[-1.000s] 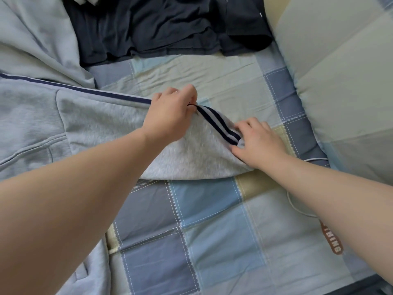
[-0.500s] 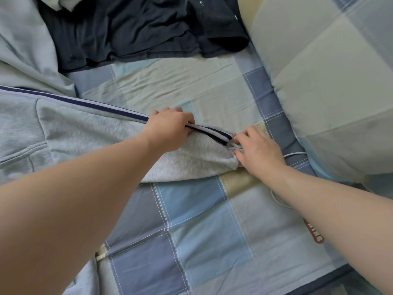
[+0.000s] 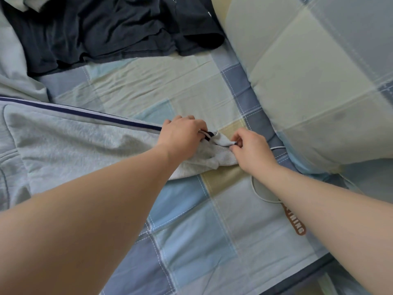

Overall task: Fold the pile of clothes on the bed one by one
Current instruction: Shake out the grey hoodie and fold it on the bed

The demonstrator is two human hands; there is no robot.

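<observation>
A light grey sweatshirt [image 3: 70, 145] with a navy stripe along its sleeve lies spread over the left of the bed. Its sleeve reaches right to the middle, where the cuff [image 3: 221, 154] is bunched up. My left hand [image 3: 182, 133] grips the sleeve at the striped edge just before the cuff. My right hand [image 3: 251, 150] pinches the cuff's end between thumb and fingers. A dark navy garment [image 3: 110, 28] lies crumpled at the top of the bed.
The bed sheet [image 3: 191, 231] is a blue, green and yellow check. A large checked pillow [image 3: 319, 81] fills the right side. A white cable [image 3: 261, 194] with a brown tag [image 3: 295, 222] lies under my right forearm. Another pale garment [image 3: 14, 67] sits at far left.
Both hands have drawn the sleeve end to the right and lower onto the sheet. The cuff, flat before, is now bunched between them, and my right hand went from resting on it to pinching it.
</observation>
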